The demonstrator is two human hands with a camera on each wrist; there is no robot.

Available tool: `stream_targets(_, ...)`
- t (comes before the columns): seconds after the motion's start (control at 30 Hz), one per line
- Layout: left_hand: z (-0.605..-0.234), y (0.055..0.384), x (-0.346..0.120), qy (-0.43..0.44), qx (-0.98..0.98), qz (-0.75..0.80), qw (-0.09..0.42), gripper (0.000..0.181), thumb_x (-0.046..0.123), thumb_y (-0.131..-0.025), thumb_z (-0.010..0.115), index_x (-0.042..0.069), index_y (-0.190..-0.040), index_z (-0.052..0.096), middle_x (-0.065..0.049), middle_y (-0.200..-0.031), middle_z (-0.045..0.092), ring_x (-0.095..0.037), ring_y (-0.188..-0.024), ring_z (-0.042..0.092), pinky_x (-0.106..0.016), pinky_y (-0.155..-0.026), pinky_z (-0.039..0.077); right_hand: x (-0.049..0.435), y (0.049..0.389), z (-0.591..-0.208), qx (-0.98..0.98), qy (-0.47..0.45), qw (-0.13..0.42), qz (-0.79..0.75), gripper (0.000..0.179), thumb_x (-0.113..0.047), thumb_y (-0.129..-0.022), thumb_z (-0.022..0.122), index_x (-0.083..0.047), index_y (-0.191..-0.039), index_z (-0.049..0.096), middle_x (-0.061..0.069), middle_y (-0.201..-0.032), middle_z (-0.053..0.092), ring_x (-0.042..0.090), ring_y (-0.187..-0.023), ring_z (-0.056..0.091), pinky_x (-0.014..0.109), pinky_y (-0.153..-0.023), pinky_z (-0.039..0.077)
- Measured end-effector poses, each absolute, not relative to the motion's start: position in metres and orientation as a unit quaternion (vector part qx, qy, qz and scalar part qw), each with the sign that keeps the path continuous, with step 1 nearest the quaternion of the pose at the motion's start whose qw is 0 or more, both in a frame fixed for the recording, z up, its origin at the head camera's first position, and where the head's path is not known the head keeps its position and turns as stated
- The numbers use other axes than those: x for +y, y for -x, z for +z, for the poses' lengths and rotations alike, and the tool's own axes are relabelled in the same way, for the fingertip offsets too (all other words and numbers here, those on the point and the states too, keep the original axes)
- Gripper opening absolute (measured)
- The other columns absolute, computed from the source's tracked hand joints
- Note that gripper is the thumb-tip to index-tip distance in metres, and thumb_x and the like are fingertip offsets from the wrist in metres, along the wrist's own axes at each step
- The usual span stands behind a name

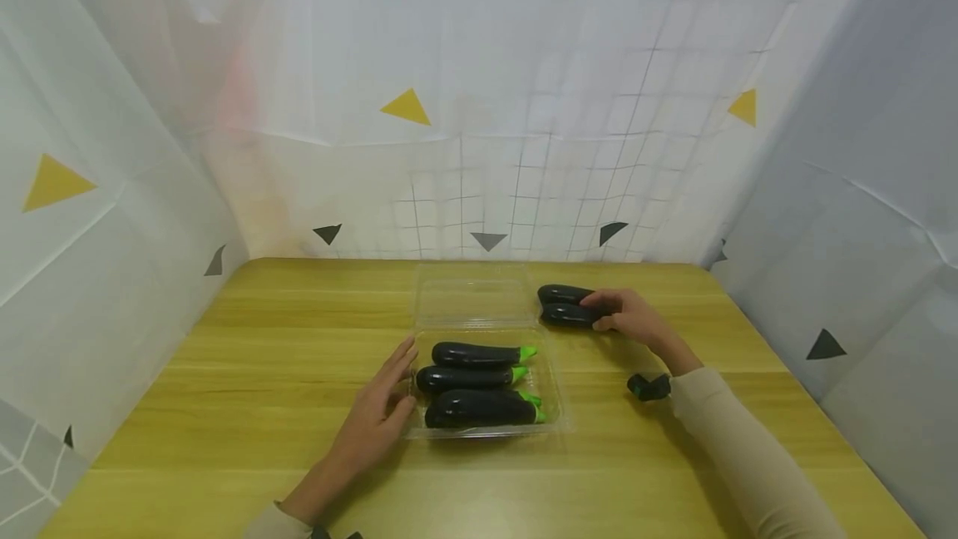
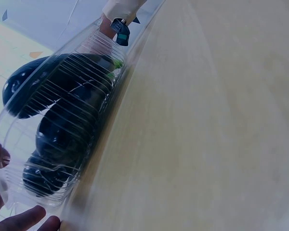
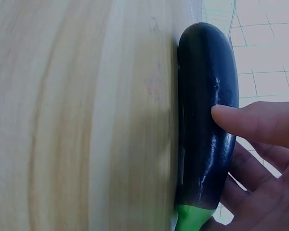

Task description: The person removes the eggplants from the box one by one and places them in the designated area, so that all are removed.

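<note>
Several dark eggplants (image 1: 479, 408) with green stems lie side by side in a clear plastic clamshell box (image 1: 557, 406), its lid (image 1: 471, 302) folded back. My left hand (image 1: 377, 410) is at the box's left side, fingers loosely spread along the wall; the left wrist view shows fingertips by the box corner. To the right of the lid, two more eggplants (image 1: 563, 294) lie together on the table. My right hand (image 1: 629, 314) holds the nearer eggplant (image 3: 207, 110), thumb on its near side and fingers behind it. The farther one is mostly hidden in the right wrist view.
Everything stands on a wood-grain table (image 1: 262, 389). White sheets with yellow and dark triangles hang behind and at both sides of it. A small black device (image 1: 649, 387) is beside the right wrist, at the beige sleeve (image 1: 741, 447).
</note>
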State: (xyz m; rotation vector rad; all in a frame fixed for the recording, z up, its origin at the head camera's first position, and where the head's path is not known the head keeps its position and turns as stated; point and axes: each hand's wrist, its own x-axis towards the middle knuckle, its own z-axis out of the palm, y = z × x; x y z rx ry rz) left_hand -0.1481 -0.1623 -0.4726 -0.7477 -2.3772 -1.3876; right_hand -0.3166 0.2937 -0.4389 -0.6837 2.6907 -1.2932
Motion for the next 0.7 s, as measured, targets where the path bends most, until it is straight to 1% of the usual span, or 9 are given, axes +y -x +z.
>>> stream_targets(0.13,-0.472,0.148,-0.162,0.259,-0.825,-0.481,0.145,0.071,-0.007,-0.092,0.059,0.003,-0.159,0.040,-0.012,-0.168,0.029,-0.039,-0.130,0.056,-0.047,-0.098,0.055,0.290,0.311,-0.433,0.880,0.217,0.044,-0.420,0.042,0.009,-0.087,0.070,0.011,-0.129,0.065,0.030,-0.132,0.063,0.047,-0.125,0.057,0.059,-0.105,0.043)
stream_targets(0.23,-0.472,0.148,-0.162,0.260,-0.824,-0.481,0.147,0.070,-0.007,-0.091,0.059,0.002,-0.159,0.040,-0.012,-0.168,0.030,-0.039,-0.130,0.057,-0.046,-0.098,0.055,0.284,0.301,-0.421,0.881,0.214,0.050,-0.419,0.041,0.012,-0.088,0.068,0.014,-0.129,0.063,0.033,-0.132,0.062,0.050,-0.125,0.056,0.061,-0.105,0.042)
stream_targets(0.3,-0.473,0.149,-0.162,0.260,-0.824,-0.481,0.147,0.070,-0.007,-0.091,0.059,0.002,-0.159,0.040,-0.013,-0.168,0.030,-0.039,-0.130,0.057,-0.046,-0.098,0.055,0.283,0.300,-0.420,0.882,0.214,0.050,-0.417,0.040,0.013,-0.089,0.067,0.016,-0.128,0.063,0.035,-0.131,0.061,0.051,-0.124,0.055,0.063,-0.105,0.041)
stream_targets(0.5,-0.475,0.149,-0.162,0.259,-0.826,-0.479,0.148,0.071,-0.007,-0.091,0.060,0.003,-0.159,0.040,-0.012,-0.168,0.030,-0.038,-0.129,0.058,-0.047,-0.098,0.055,0.294,0.314,-0.436,0.885,0.227,0.036,-0.406,0.040,0.006,-0.089,0.072,0.010,-0.129,0.066,0.030,-0.131,0.064,0.047,-0.124,0.057,0.062,-0.104,0.042)
stream_targets(0.6,-0.474,0.149,-0.162,0.258,-0.826,-0.480,0.147,0.071,-0.007,-0.091,0.060,0.004,-0.159,0.040,-0.012,-0.168,0.030,-0.038,-0.129,0.058,-0.046,-0.097,0.055,0.296,0.313,-0.434,0.884,0.231,0.031,-0.405,0.039,0.005,-0.089,0.073,0.008,-0.128,0.068,0.026,-0.129,0.066,0.045,-0.123,0.060,0.059,-0.103,0.045)
stream_targets(0.7,-0.474,0.149,-0.163,0.257,-0.826,-0.479,0.147,0.070,-0.007,-0.092,0.059,0.003,-0.159,0.041,-0.012,-0.168,0.030,-0.038,-0.129,0.057,-0.046,-0.097,0.055,0.296,0.311,-0.432,0.881,0.235,0.029,-0.409,0.038,0.005,-0.089,0.073,0.007,-0.127,0.069,0.024,-0.125,0.069,0.043,-0.119,0.062,0.049,-0.098,0.051)
